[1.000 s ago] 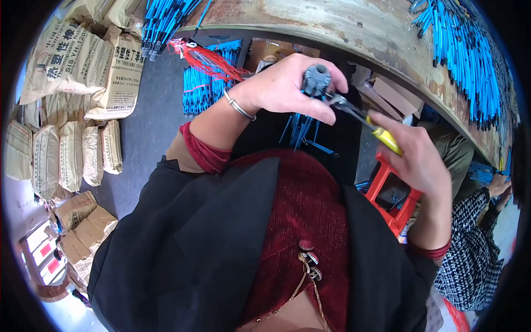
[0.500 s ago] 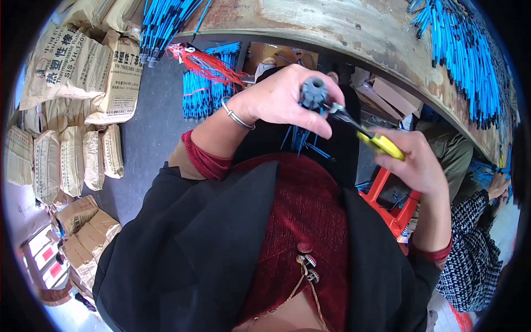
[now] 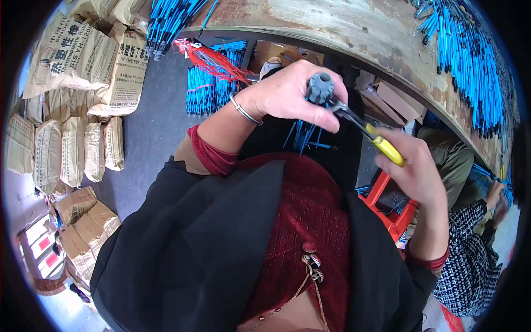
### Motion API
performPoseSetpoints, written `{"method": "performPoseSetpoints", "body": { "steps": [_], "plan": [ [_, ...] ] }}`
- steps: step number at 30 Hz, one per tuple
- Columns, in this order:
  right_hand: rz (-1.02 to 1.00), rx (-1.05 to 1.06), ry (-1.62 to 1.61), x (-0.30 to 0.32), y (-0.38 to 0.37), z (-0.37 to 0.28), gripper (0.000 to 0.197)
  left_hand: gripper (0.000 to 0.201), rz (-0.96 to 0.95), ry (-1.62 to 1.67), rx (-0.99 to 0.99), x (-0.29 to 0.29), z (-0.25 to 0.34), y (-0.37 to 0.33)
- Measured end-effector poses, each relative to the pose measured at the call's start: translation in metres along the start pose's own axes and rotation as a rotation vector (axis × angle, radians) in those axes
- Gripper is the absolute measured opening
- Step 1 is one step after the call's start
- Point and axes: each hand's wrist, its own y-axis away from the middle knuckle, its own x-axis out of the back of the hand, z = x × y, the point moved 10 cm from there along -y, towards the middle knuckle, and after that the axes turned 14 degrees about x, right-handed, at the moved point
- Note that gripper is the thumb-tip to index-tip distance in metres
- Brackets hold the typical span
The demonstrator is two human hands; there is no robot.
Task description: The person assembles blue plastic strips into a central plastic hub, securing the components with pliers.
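My left hand (image 3: 287,94) is wrapped round a dark grey, ribbed round piece (image 3: 320,88) with a hole in its end. In my right hand (image 3: 414,166) is a pair of pliers (image 3: 387,150) with yellow handles. The pliers' metal jaws reach the side of the grey piece, close to my left fingertips; what they grip there cannot be made out. Below my left hand, several thin blue rods (image 3: 301,135) stick out over my lap. Whether they join the grey piece is hidden.
A worn wooden table (image 3: 332,25) spans the far side, with bundles of blue rods (image 3: 475,77) at its right. Red strands (image 3: 213,61) hang at the far left. Paper sacks (image 3: 74,61) line the left. A red stool (image 3: 390,205) and a co-worker's sleeve (image 3: 464,260) are at right.
The whole view has shifted slightly. My left hand still holds the grey piece, and the pliers remain against it, their handles turned a little more downward.
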Motion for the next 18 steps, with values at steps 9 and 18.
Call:
{"method": "performPoseSetpoints", "body": {
  "steps": [9, 18],
  "plan": [
    [-0.437, -0.43, -2.013, -0.12, 0.045, -0.04, 0.076, 0.035, -0.083, -0.026, -0.039, -0.012, 0.002, 0.002],
    [-0.135, -0.268, -0.338, -0.021, 0.016, -0.002, 0.072, 0.031, 0.084, -0.068, 0.003, -0.003, 0.002, -0.001]
  ]
}}
